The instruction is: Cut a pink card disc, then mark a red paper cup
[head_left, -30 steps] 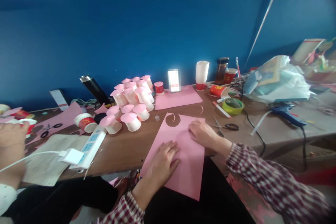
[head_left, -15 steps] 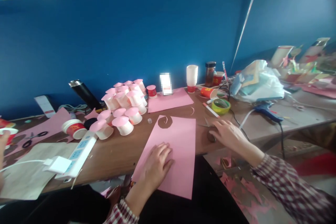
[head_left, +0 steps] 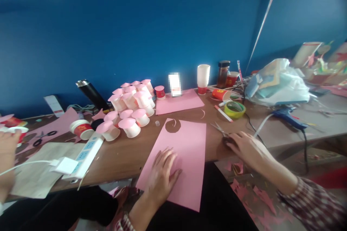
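My left hand [head_left: 162, 175] lies flat, fingers stretched, on a sheet of pink paper [head_left: 189, 158] that overhangs the table's front edge. Near the sheet's top left corner is a round cut-out, with a thin curled paper strip inside it. On the right, my right hand [head_left: 245, 148] has its fingers at the dark handles of a pair of scissors [head_left: 220, 128]. Their blades are parted and point to the upper left, beside the paper. The fingers partly cover the handles.
Several paper cups with pink discs [head_left: 130, 126] stand left of centre. A power strip [head_left: 85, 155] with a white charger lies nearer. Yellow tape [head_left: 235, 110], a marker [head_left: 223, 114] and a blue glue gun [head_left: 290, 118] lie right. Another person's hand [head_left: 8, 155] is far left.
The view has shifted slightly, moving most things to the right. My right hand has drawn a little right with the scissors' handles, and the blades have turned slightly. My left hand stays on the paper.
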The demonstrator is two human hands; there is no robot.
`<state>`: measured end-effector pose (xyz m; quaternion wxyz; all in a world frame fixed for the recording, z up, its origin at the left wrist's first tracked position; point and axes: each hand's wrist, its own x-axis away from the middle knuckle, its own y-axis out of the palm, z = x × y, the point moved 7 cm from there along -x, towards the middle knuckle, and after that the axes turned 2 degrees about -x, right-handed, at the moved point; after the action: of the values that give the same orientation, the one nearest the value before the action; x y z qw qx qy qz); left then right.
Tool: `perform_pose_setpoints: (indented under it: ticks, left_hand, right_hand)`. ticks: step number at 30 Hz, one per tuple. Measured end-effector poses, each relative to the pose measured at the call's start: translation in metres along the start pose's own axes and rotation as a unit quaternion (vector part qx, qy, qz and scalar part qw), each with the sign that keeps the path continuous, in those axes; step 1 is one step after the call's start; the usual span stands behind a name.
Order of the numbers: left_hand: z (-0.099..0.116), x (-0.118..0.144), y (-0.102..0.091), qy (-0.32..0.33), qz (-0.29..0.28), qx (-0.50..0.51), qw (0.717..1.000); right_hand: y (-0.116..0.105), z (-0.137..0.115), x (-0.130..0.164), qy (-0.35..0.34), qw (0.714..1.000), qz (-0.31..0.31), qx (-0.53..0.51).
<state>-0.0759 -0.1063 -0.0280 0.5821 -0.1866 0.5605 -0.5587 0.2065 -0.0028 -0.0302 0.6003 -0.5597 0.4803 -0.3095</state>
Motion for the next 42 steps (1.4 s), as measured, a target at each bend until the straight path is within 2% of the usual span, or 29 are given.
perform_pose_setpoints:
  ticks: [1, 3, 4, 5, 7, 9, 10, 12, 14, 15, 16, 18, 20, 22, 24, 27, 29, 30, 33, 34, 36, 38, 42]
  left_hand:
    - [0.002, 0.007, -0.005, -0.022, 0.017, 0.022, 0.999]
    - [0.002, 0.03, -0.012, -0.105, 0.068, 0.087, 0.988]
    - [0.001, 0.043, -0.01, -0.152, 0.079, 0.123, 0.977]
    - [-0.002, 0.058, -0.002, -0.213, 0.063, 0.157, 0.962]
    - [-0.01, 0.089, 0.022, -0.345, 0.008, 0.218, 0.913]
    - [-0.014, 0.114, 0.047, -0.44, -0.032, 0.269, 0.856]
    - [-0.016, 0.122, 0.055, -0.476, -0.029, 0.286, 0.831]
    - [-0.019, 0.129, 0.066, -0.536, 0.015, 0.338, 0.773]
    - [-0.016, 0.123, 0.073, -0.552, 0.071, 0.424, 0.714]
    - [-0.012, 0.118, 0.077, -0.549, 0.082, 0.471, 0.685]
    - [-0.006, 0.112, 0.081, -0.55, 0.079, 0.515, 0.652]
    - [0.005, 0.102, 0.087, -0.552, 0.069, 0.577, 0.598]
    - [0.014, 0.094, 0.091, -0.548, 0.067, 0.614, 0.564]
    - [0.017, 0.093, 0.092, -0.559, 0.077, 0.609, 0.558]
    - [0.016, 0.093, 0.092, -0.566, 0.076, 0.596, 0.564]
    - [0.011, 0.09, 0.082, -0.554, 0.071, 0.59, 0.583]
    - [0.006, 0.086, 0.07, -0.545, 0.062, 0.591, 0.591]
    - [0.003, 0.085, 0.064, -0.552, 0.054, 0.591, 0.586]
    - [-0.004, 0.09, 0.049, -0.596, 0.075, 0.602, 0.527]
    - [-0.006, 0.093, 0.046, -0.608, 0.097, 0.601, 0.509]
    - [-0.005, 0.092, 0.046, -0.594, 0.123, 0.627, 0.489]
    - [0.0, 0.089, 0.051, -0.57, 0.124, 0.647, 0.491]
    - [0.003, 0.082, 0.055, -0.578, 0.115, 0.605, 0.535]
  right_hand:
    - [0.003, 0.003, -0.001, 0.002, 1.0, -0.014, -0.004]
    - [0.007, 0.008, -0.002, 0.003, 0.999, -0.037, -0.004]
    - [0.009, 0.009, -0.002, 0.004, 0.999, -0.046, -0.001]
    - [0.009, 0.01, -0.002, 0.005, 0.999, -0.053, 0.005]
    - [0.008, 0.011, -0.002, 0.009, 0.998, -0.058, 0.017]
    - [0.003, 0.01, -0.002, 0.008, 0.999, -0.051, 0.003]
    - [0.0, 0.009, -0.002, 0.006, 0.999, -0.043, -0.02]
    - [-0.006, 0.008, -0.001, 0.012, 0.994, -0.031, -0.103]
    - [-0.008, 0.008, 0.004, 0.033, 0.969, -0.041, -0.24]
    - [-0.007, 0.006, 0.009, 0.046, 0.942, -0.057, -0.328]
    - [-0.004, 0.001, 0.015, 0.058, 0.901, -0.086, -0.421]
    - [0.006, -0.012, 0.032, 0.096, 0.8, -0.151, -0.573]
    - [0.015, -0.024, 0.051, 0.151, 0.697, -0.18, -0.678]
    - [0.024, -0.034, 0.069, 0.205, 0.62, -0.185, -0.735]
    - [0.03, -0.046, 0.082, 0.213, 0.563, -0.201, -0.773]
    - [0.035, -0.064, 0.093, 0.184, 0.52, -0.271, -0.789]
    - [0.034, -0.07, 0.095, 0.161, 0.522, -0.301, -0.781]
    - [0.034, -0.071, 0.095, 0.154, 0.532, -0.31, -0.773]
    - [0.037, -0.07, 0.097, 0.149, 0.573, -0.332, -0.735]
    - [0.039, -0.069, 0.098, 0.152, 0.583, -0.34, -0.722]
    - [0.043, -0.068, 0.1, 0.161, 0.597, -0.357, -0.701]
    - [0.043, -0.069, 0.099, 0.165, 0.605, -0.365, -0.688]
    - [0.036, -0.073, 0.093, 0.142, 0.627, -0.382, -0.664]
